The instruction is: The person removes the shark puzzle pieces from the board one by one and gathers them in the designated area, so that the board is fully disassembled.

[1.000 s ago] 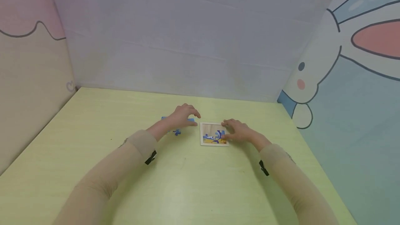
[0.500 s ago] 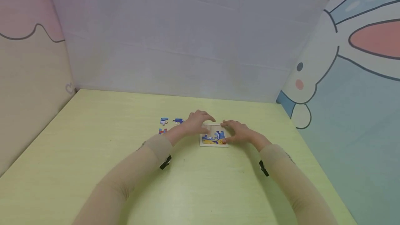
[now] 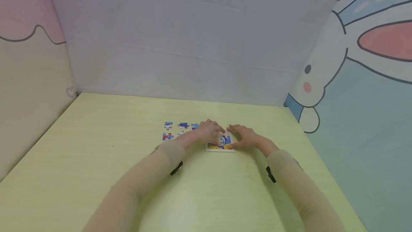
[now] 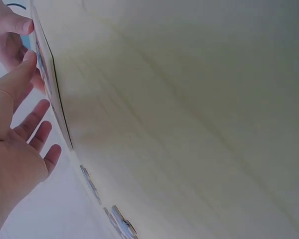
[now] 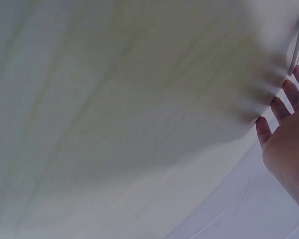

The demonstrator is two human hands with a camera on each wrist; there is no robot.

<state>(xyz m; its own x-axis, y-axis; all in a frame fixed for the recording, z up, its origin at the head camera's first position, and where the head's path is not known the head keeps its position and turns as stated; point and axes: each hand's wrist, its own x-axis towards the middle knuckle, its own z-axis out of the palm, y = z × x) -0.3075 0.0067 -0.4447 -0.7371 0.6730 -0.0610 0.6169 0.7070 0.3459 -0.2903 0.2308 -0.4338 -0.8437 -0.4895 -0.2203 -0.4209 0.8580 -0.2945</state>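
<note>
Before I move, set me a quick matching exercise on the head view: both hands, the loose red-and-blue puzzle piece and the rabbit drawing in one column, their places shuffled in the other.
Things
1. left hand
2. right hand
3. red-and-blue piece
4. rabbit drawing

Places
A. lying on the table
B. at the right side of the puzzle frame
C. on the right-hand wall
D. covering the frame's left part

Pairs: 1-D, 2-B, 3-A, 4-C
</note>
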